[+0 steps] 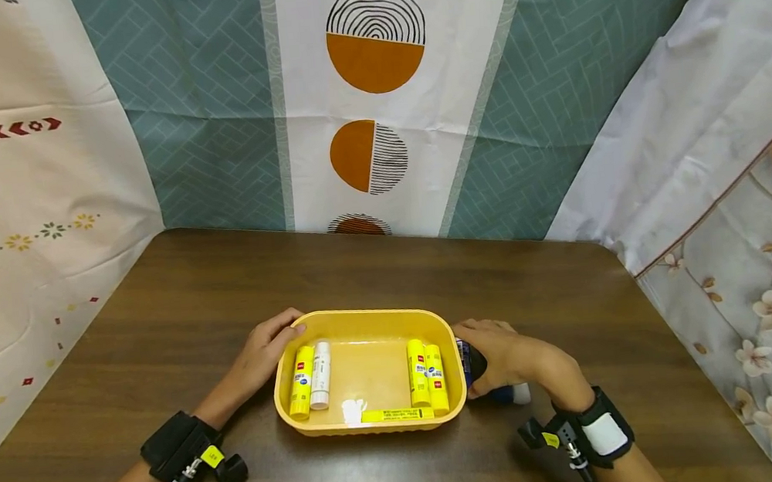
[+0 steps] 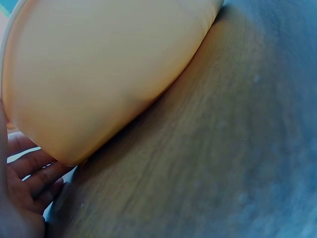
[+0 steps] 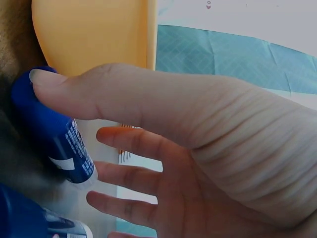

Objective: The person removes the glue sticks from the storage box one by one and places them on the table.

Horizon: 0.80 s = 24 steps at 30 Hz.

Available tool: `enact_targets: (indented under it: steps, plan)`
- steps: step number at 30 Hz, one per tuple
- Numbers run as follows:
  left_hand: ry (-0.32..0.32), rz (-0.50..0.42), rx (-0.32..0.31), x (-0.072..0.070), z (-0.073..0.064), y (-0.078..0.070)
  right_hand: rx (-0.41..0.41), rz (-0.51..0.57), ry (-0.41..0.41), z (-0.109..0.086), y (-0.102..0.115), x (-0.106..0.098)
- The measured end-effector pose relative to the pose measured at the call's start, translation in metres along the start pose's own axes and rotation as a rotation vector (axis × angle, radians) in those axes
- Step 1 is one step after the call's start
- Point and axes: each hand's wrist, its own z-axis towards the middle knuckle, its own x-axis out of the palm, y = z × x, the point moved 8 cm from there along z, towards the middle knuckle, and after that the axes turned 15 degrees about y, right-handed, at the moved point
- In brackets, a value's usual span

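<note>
A yellow plastic tray (image 1: pixel 365 314) stands on the table, holding several glue sticks. My left hand (image 1: pixel 267 353) grips its left corner, thumb over the rim; the left wrist view shows the fingers (image 2: pixel 42 173) against the outer wall. Beside the tray's right end, my right hand (image 1: pixel 508 353) is at a blue glue stick (image 3: pixel 54 129). The thumb rests on its blue end, while the fingers stretch out loosely on the far side. A second blue glue stick (image 1: pixel 510 394) with a white end lies closer to the right wrist, partly hidden by the hand.
Inside the tray, a yellow glue stick (image 1: pixel 302 382) and a white one (image 1: pixel 320 375) lie left. Two yellow ones (image 1: pixel 417 374) lie right, and another (image 1: pixel 397 414) runs along the near wall. Patterned cloths (image 1: pixel 208 134) hang behind the brown table (image 1: pixel 221 272).
</note>
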Motion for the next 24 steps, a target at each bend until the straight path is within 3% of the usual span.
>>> enact_targets:
  steps: [11, 24]
  plan:
    - [0.006, 0.016, -0.006, 0.001, 0.000, 0.001, 0.024, 0.041, 0.011, -0.003, -0.004, 0.001]
    - [0.011, 0.009, -0.015, 0.000, 0.000, 0.001, -0.022, 0.006, -0.027, -0.009, -0.002, -0.009]
